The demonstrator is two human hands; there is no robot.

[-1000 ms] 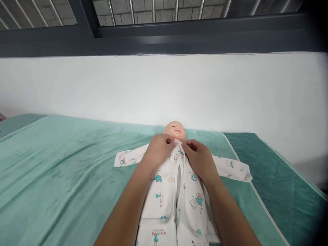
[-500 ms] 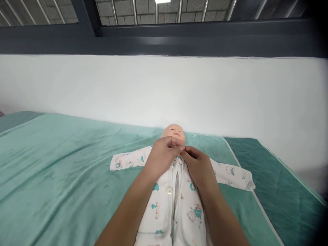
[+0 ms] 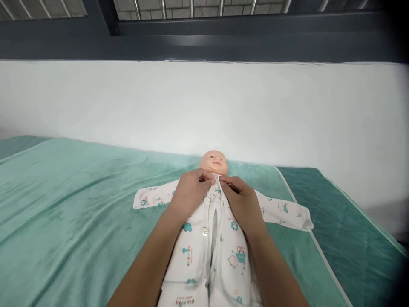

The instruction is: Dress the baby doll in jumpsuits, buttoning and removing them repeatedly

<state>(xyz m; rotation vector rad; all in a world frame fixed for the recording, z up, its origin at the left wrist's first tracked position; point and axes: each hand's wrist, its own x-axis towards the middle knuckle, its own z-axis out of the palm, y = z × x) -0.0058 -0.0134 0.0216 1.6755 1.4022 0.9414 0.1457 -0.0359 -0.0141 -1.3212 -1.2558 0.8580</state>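
A baby doll [image 3: 213,160] lies face up on a green blanket [image 3: 73,200], dressed in a white printed romper [image 3: 204,256] with its sleeves spread to both sides. My left hand [image 3: 190,191] pinches the left collar edge of the romper just under the doll's chin. My right hand [image 3: 241,200] pinches the right collar edge, fingertips close to those of the left. Below the hands the romper's front hangs apart, with a white button [image 3: 204,231] showing on the left flap.
A white wall [image 3: 223,106] rises right behind the doll's head, under a dark window frame [image 3: 204,40] with bars. A darker green quilted mat [image 3: 345,238] borders the blanket on the right.
Both hands stay at the romper's neck; the fingertips met over the top half a second ago and now sit slightly lower. The view has shifted a little.
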